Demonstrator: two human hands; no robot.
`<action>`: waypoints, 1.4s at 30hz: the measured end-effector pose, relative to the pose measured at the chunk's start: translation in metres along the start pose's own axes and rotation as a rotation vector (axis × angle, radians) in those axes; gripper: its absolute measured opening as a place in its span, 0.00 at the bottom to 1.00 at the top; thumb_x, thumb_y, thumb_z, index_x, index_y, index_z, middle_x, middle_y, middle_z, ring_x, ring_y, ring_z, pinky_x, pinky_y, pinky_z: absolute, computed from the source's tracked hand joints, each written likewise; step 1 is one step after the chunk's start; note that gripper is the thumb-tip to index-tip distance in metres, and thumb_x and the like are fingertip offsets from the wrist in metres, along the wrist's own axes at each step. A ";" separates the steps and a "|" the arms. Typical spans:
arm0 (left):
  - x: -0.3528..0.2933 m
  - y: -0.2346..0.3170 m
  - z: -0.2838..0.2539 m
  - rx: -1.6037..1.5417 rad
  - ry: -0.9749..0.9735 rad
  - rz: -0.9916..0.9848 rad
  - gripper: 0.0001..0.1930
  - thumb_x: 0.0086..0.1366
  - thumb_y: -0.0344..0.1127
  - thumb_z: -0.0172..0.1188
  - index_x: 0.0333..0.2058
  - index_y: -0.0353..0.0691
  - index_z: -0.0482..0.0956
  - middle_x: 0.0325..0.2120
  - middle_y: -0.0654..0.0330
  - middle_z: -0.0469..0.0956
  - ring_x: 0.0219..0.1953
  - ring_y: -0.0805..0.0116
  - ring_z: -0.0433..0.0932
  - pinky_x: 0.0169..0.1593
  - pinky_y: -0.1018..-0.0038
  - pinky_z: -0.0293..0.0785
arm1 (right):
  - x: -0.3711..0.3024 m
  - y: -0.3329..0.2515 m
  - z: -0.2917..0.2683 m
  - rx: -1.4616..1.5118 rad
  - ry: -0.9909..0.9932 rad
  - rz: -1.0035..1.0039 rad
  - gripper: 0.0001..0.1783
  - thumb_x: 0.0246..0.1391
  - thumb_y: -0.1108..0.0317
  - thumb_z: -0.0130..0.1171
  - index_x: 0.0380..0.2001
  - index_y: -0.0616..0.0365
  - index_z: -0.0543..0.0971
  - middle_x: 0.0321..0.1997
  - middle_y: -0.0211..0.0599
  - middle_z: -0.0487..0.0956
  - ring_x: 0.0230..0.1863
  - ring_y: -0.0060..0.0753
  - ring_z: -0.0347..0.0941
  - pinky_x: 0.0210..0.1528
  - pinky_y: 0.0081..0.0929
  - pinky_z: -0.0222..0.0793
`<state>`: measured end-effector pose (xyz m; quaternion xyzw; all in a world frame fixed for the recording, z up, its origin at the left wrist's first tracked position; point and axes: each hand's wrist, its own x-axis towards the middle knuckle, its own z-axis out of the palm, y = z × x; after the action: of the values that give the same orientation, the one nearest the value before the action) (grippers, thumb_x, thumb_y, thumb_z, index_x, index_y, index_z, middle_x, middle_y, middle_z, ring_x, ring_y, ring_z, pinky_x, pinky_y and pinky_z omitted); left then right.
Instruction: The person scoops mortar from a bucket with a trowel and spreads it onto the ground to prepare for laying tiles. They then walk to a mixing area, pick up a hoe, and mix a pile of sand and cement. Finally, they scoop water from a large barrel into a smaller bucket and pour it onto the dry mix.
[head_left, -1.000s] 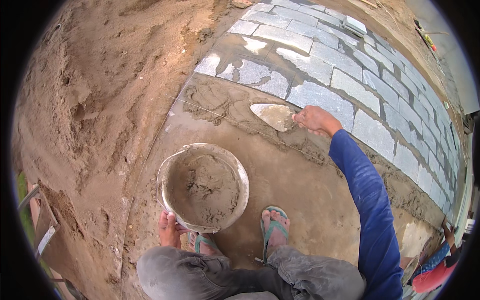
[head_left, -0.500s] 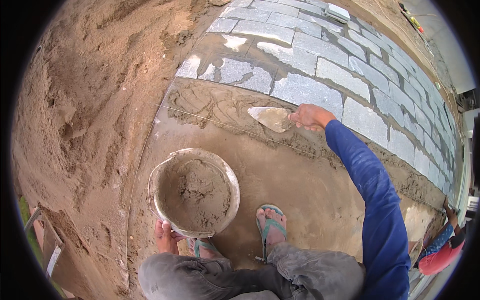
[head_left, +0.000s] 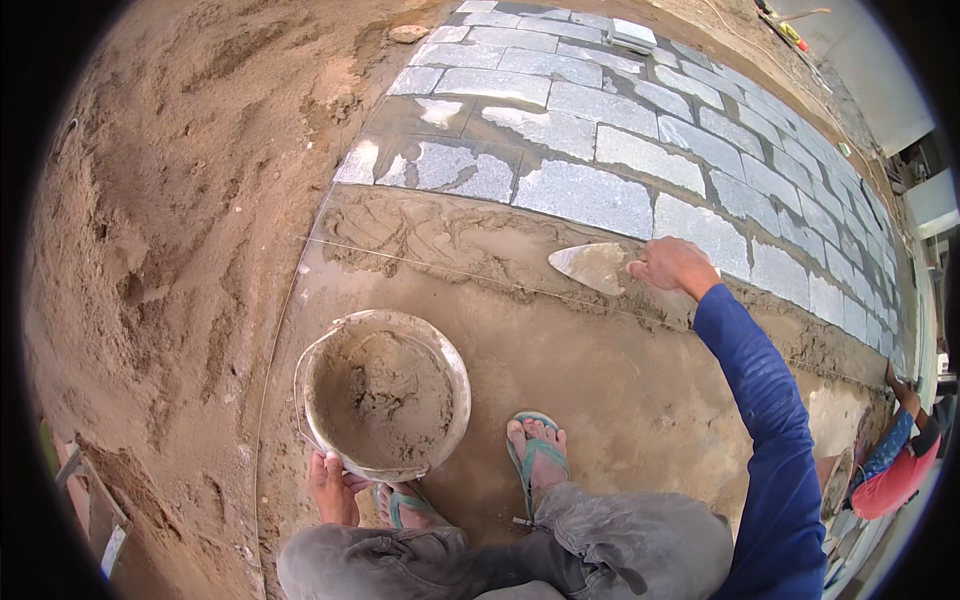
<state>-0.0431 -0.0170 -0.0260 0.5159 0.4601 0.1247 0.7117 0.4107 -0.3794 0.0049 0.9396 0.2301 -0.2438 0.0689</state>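
Note:
My right hand (head_left: 676,266) grips the handle of a trowel (head_left: 597,267), whose mortar-smeared blade points left over a strip of wet mortar (head_left: 440,228). That strip runs along the near edge of the laid grey paving stones (head_left: 585,197), and swirled trowel marks show in it. At the lower left, my left hand (head_left: 335,488) is closed on the near rim of a round bucket (head_left: 462,385). Wet mortar (head_left: 385,400) partly fills the bucket, which stands in front of my left foot.
A string line (head_left: 430,265) crosses the mortar strip. Bare soil (head_left: 180,200) spreads on the left. A stack of pale slabs (head_left: 632,36) sits on the far paving. At the far right a co-worker in red (head_left: 895,488) reaches toward the paving's edge.
My right hand has moved the trowel rightward and slightly nearer along the mortar strip. The left hand keeps its hold on the bucket. The view has shifted a little.

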 end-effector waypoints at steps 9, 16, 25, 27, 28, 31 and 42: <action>-0.001 -0.002 0.010 -0.008 -0.015 -0.009 0.11 0.69 0.39 0.46 0.45 0.40 0.65 0.31 0.56 0.78 0.21 0.66 0.80 0.23 0.75 0.81 | 0.054 -0.054 0.016 0.041 -0.112 -0.189 0.26 0.54 0.43 0.50 0.29 0.57 0.80 0.22 0.48 0.78 0.28 0.49 0.76 0.34 0.44 0.69; -0.006 0.009 0.015 0.036 0.035 0.009 0.11 0.69 0.40 0.46 0.44 0.41 0.65 0.31 0.57 0.78 0.23 0.67 0.81 0.23 0.74 0.81 | 0.048 -0.070 -0.056 -0.015 -0.153 -0.142 0.24 0.54 0.44 0.51 0.34 0.53 0.82 0.32 0.43 0.81 0.37 0.46 0.77 0.40 0.44 0.71; -0.004 0.011 0.015 0.009 -0.020 0.023 0.11 0.69 0.39 0.47 0.44 0.39 0.64 0.31 0.56 0.78 0.24 0.68 0.81 0.25 0.74 0.82 | 0.047 -0.034 -0.023 0.084 -0.101 -0.117 0.24 0.52 0.44 0.54 0.26 0.56 0.81 0.22 0.42 0.79 0.27 0.46 0.76 0.33 0.39 0.71; -0.006 0.020 0.022 0.010 -0.023 0.034 0.11 0.70 0.38 0.47 0.45 0.39 0.64 0.30 0.57 0.78 0.23 0.70 0.80 0.26 0.75 0.81 | 0.010 -0.040 -0.049 0.045 0.075 -0.169 0.24 0.51 0.44 0.56 0.27 0.55 0.82 0.23 0.44 0.79 0.28 0.49 0.76 0.34 0.39 0.71; -0.004 0.024 0.026 0.024 -0.031 0.042 0.11 0.69 0.37 0.47 0.45 0.38 0.64 0.30 0.57 0.78 0.23 0.70 0.79 0.26 0.75 0.81 | -0.010 -0.050 -0.068 0.054 0.111 -0.184 0.23 0.50 0.44 0.56 0.28 0.54 0.82 0.23 0.45 0.79 0.29 0.51 0.76 0.34 0.40 0.71; 0.002 0.040 0.044 0.066 -0.084 0.071 0.10 0.69 0.36 0.47 0.45 0.38 0.64 0.29 0.58 0.77 0.22 0.72 0.78 0.25 0.76 0.80 | -0.054 -0.104 -0.092 -0.020 0.112 -0.317 0.20 0.52 0.48 0.56 0.31 0.54 0.82 0.21 0.47 0.77 0.28 0.49 0.76 0.33 0.41 0.70; 0.003 0.055 0.061 0.155 -0.196 0.107 0.10 0.69 0.33 0.47 0.44 0.35 0.64 0.27 0.59 0.76 0.23 0.73 0.78 0.25 0.77 0.79 | -0.111 -0.256 0.031 -0.017 0.145 -0.744 0.11 0.53 0.65 0.51 0.30 0.64 0.76 0.22 0.42 0.78 0.29 0.40 0.78 0.26 0.35 0.73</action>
<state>0.0229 -0.0291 0.0222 0.6029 0.3686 0.0757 0.7035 0.1918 -0.2050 0.0280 0.8060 0.5619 -0.1832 -0.0331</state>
